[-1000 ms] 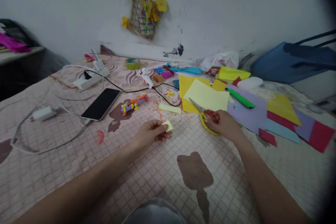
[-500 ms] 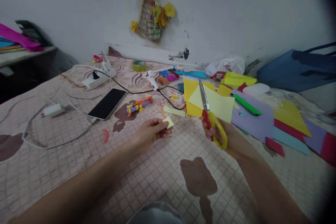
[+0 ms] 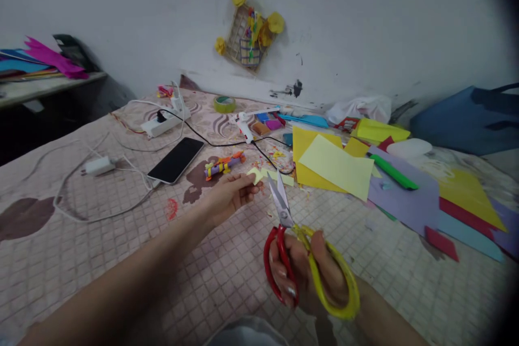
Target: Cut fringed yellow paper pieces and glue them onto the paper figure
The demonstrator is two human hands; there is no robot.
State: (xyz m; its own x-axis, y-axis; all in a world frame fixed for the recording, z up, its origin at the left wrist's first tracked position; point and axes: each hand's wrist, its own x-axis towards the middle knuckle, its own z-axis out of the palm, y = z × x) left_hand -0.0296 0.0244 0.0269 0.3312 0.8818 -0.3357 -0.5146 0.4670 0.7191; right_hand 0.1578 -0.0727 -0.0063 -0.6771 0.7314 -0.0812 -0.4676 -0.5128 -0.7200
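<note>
Between the fingertips of my left hand [image 3: 231, 194] is a small pale-yellow paper piece [image 3: 256, 174]. My right hand [image 3: 308, 265] has its fingers through the handles of a pair of scissors [image 3: 285, 216], one handle red and one yellow. The blades are slightly parted and point up and away, to the right of the left hand and apart from the paper piece. A pale-yellow paper strip [image 3: 287, 179] lies on the cloth just behind the blades. Beyond it a pale-yellow sheet [image 3: 338, 167] rests on a deeper yellow sheet [image 3: 302, 146].
At the left lie a phone [image 3: 176, 160], a charger [image 3: 98, 166] and a power strip [image 3: 165, 122] with cables. A glue gun [image 3: 245, 128], green tape roll [image 3: 224, 104] and purple-orange paper craft [image 3: 224, 165] lie midway. Coloured papers [image 3: 405, 200] and a green rolled piece [image 3: 393, 171] cover the right.
My right hand has brought the scissors lower, nearer and leftward, and their blades have parted. The left hand still pinches the paper piece, now turned. The view has shifted slightly.
</note>
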